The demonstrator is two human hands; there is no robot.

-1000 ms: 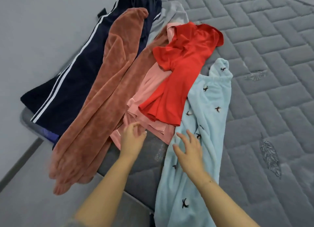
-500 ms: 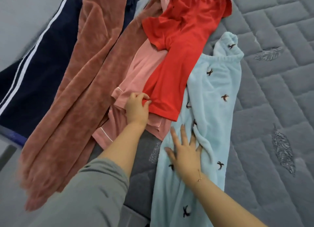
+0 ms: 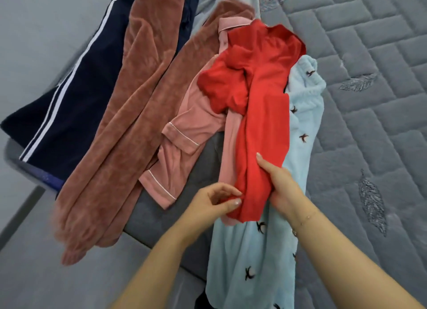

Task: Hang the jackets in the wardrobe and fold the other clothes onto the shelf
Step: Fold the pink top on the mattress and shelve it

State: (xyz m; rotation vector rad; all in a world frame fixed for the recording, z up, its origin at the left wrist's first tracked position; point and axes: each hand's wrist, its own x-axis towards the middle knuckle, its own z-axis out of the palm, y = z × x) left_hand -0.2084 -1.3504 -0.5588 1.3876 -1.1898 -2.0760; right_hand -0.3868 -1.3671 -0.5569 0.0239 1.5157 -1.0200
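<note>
Quilted grey mattress [image 3: 369, 54] as work surface, clothes fanned over its near corner, several hanging past the edge, presumably laid out so each piece can be told apart and taken singly. Navy garment with white stripes [image 3: 69, 105] far left, draped off the side. Rust fleece garment [image 3: 129, 114] next, long and limp, its end dangling below the mattress edge. Pale blue fleece piece with small bird motifs [image 3: 254, 251] on the right, running toward the viewer and off the edge, partly under the red one. Pink pyjama top with white piping [image 3: 182, 144] in the middle, sleeve splayed left, body mostly covered. Red top [image 3: 263, 114] uppermost, bunched at its far end, its lower part gathered into a narrow column. Right hand [image 3: 280, 184] wrapped around that column from the right, thumb on top, gripping the cloth. Left hand [image 3: 215, 202] pinching the red hem at its left edge, fingers curled, thumb over the fabric. Likely purpose of the two-handed hold: lifting the top layer clear of the pink and blue pieces beneath before folding. Wardrobe and shelf out of view.
</note>
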